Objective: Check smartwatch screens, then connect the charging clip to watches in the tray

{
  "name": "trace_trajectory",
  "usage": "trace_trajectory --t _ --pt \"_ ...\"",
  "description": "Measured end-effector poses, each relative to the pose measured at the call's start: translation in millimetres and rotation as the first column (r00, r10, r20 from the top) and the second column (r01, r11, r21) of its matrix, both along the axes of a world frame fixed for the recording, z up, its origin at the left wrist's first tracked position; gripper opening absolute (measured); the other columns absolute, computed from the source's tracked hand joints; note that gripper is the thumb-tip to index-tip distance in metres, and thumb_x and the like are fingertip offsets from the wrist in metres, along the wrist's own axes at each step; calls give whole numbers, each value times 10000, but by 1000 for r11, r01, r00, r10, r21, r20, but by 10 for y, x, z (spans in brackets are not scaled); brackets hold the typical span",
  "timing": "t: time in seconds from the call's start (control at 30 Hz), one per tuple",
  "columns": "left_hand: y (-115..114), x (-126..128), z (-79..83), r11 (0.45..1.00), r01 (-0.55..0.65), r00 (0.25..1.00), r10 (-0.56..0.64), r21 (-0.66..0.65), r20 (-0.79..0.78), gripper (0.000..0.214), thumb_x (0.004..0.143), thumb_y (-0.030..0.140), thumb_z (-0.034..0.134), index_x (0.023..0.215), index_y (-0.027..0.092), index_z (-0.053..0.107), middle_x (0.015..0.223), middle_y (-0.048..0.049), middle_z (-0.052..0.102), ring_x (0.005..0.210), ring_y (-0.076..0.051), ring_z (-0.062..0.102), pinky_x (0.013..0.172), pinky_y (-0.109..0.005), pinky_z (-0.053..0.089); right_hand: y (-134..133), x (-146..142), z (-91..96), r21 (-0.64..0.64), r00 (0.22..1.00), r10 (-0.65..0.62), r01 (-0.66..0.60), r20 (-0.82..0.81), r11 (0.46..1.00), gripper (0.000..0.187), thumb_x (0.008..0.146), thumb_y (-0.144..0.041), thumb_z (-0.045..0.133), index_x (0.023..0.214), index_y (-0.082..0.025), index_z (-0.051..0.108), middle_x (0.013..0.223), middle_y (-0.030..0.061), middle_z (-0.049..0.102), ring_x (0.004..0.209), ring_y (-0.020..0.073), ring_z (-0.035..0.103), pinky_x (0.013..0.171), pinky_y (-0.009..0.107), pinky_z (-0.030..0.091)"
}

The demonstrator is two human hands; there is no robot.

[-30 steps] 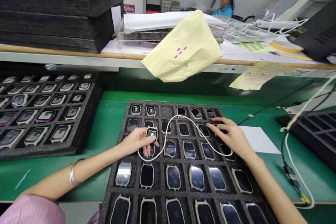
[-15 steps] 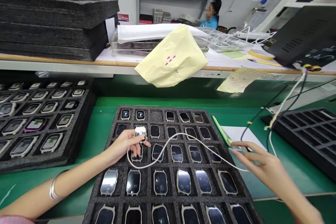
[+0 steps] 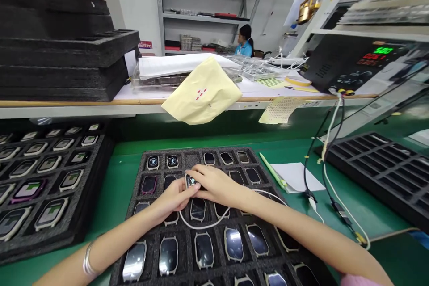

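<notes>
Watch: above the dark tray, lit side up — likely so it could be read.
Left hand: thumb and fingers closed on it, probably for steadiness.
Right hand: fingers bent over its upper edge, touching; whether clamped, could not tell.
White cord: looped below the hands.
Slots: kept other watches apart — presumably against scratches.

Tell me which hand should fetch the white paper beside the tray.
Probably the right hand: both are at the lit watch, but the right is nearer the white paper; the left hand is farther off.
</notes>
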State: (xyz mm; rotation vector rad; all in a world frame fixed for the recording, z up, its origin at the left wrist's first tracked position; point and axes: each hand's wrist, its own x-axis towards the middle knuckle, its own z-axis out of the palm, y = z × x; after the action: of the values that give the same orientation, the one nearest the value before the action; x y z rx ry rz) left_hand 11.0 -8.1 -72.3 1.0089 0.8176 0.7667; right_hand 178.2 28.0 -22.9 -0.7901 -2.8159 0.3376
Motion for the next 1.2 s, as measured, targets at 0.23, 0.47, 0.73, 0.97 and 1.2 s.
trace_trajectory --t 0.23,0.47,0.73,0.97,1.2 --pt "21 -21 90 995 -24 998 30 -98 58 491 747 589 638 896 136 523 796 -20 564 392 9 173 361 -189 47 487 66 -26 -313 965 -155 84 -210 946 275 892 -341 629 1055 -121 614 866 35 660 778 167 627 682 243 504" --pt "27 -23 26 998 -41 999 41 -54 -1 461 736 552 665 869 119 579 570 41 487 363 -15 210 369 -199 99 906 -4 -243 -165 981 -145 123 -127 979 462 742 -292 793 1141 -131 624 1029 106 582 966 265 555 862 402 453" --pt "31 -25 -8 1000 -2 998 3 -6 63 369 807 432 637 983 116 566 659 7 569 356 -17 268 336 -181 156 858 361 3 -26 978 -129 135 163 991 335 868 -204 648 1193 -135 609 1095 129 616 1014 293 561 860 402 445" --pt "32 -31 -17 999 12 997 -9 -42 80 419 731 287 718 1068 104 547 995 -122 657 411 -24 408 378 -183 336 892 424 -78 3 960 -214 217 181 976 303 734 -184 767 1019 -125 682 959 129 646 914 319 605 774 383 474" --pt "59 -62 -39 998 38 991 -30 -55 127 451 651 227 795 1018 102 564 973 -104 662 464 -37 458 412 -180 365 421 300 72 -174 967 -167 134 -194 976 298 839 -286 677 1096 -157 601 1016 75 609 907 214 601 808 314 499"
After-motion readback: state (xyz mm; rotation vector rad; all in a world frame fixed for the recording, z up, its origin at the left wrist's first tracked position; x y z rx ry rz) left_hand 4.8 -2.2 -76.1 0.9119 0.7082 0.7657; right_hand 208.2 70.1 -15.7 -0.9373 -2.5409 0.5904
